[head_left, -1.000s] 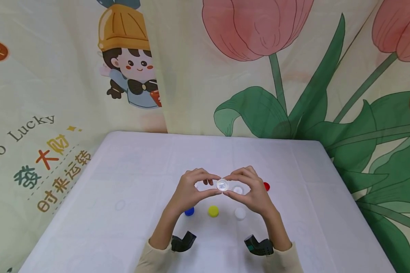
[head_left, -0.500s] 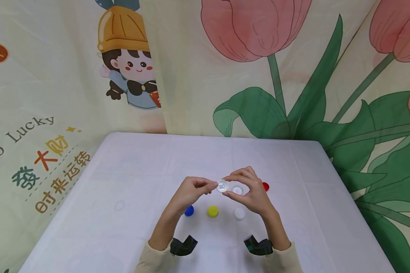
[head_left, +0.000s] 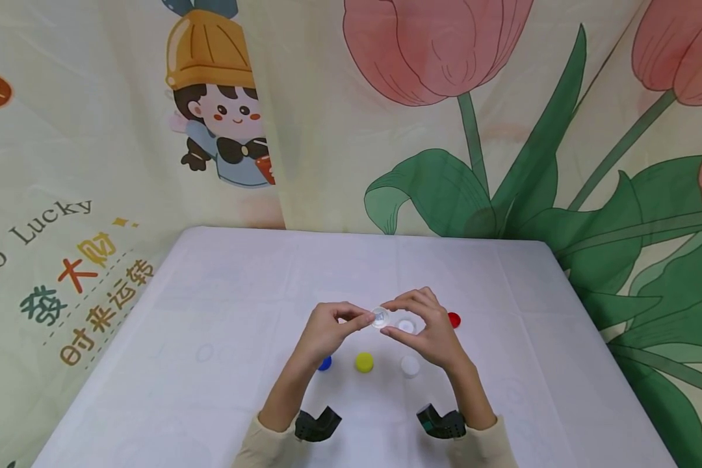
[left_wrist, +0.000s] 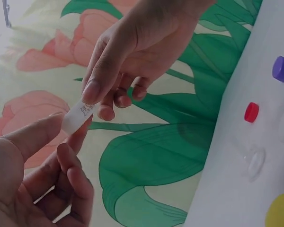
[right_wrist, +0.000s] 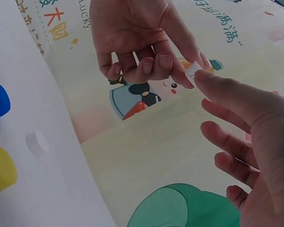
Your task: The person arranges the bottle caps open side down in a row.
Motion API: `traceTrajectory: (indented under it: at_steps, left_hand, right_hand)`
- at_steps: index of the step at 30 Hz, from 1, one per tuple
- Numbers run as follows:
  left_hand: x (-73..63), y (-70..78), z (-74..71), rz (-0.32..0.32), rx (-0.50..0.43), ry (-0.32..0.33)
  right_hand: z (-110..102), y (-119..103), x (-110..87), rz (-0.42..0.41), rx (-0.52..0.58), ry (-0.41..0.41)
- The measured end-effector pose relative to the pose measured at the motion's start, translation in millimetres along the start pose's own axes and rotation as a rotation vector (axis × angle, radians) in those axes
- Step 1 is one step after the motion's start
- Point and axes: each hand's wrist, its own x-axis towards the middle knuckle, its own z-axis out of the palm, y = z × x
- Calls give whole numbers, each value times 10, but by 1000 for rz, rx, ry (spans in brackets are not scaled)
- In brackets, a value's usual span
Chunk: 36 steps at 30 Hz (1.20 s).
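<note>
Between my two hands, raised over the table, is a small round translucent-white cap-like disc [head_left: 381, 317] with fine print, seen nearly edge-on in the left wrist view [left_wrist: 75, 119]. My left hand [head_left: 329, 329] pinches its left rim, thumb and index finger close together. On the opposite side, my right hand [head_left: 429, 329] holds it with thumb and index finger spread around the edge, the other fingers loosely bent. A white ring-shaped cap [head_left: 406, 326] shows on the table through the gap of the right hand.
On the white-covered table [head_left: 210, 390] lie a blue cap [head_left: 325, 363], a yellow cap [head_left: 364, 363] and a white cap [head_left: 410, 367] nearest me. Farther right is a red cap [head_left: 454, 320]; the left wrist view adds a purple cap [left_wrist: 281, 69]. A printed curtain [head_left: 316, 130] hangs behind.
My left thumb and index finger, earlier spread along the disc's top and bottom edges, have closed together on its left rim. The disc has tilted slightly; my right hand has barely moved.
</note>
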Motion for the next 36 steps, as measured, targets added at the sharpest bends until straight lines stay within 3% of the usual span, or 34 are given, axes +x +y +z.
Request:
traceTrajectory:
  at_steps: [4,12,19,24,28,32,36]
  left_hand:
    - [-9,-9,-2,154,64,66]
    - [-3,-16,-30,576,242,217]
    - [-4,-31,-38,826,389,257]
    - [-6,-30,-36,910,496,255]
    - [-2,-24,-34,947,524,264]
    - [0,-28,-28,952,531,269]
    - [1,-47,-18,918,506,256]
  right_hand:
    - [7,28,-13,36,23,-12]
    - [4,56,-28,89,96,-37]
    - [9,88,-26,91,168,-71]
    - [10,85,-23,121,183,-89]
    - [13,74,-13,130,191,-99]
    - [12,56,-8,141,191,-103]
    - [3,50,-7,144,211,-95]
